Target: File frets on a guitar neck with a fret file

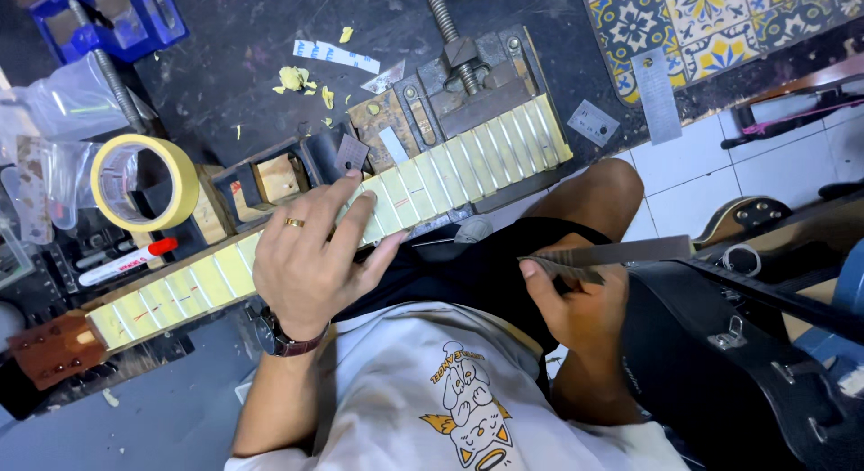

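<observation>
While the left hand lies spread, fingers apart, on the taped guitar neck clamped across the desk, the right hand grips a flat metal file; level strokes and firm bracing seem wise.

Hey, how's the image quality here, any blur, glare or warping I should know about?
Head view: even light, soft shadows; the left hand on the taped guitar neck is sharp, the right hand holding a metal file is slightly soft; faint sheen on the tape roll; wide-lens bending toward the edges.
</observation>
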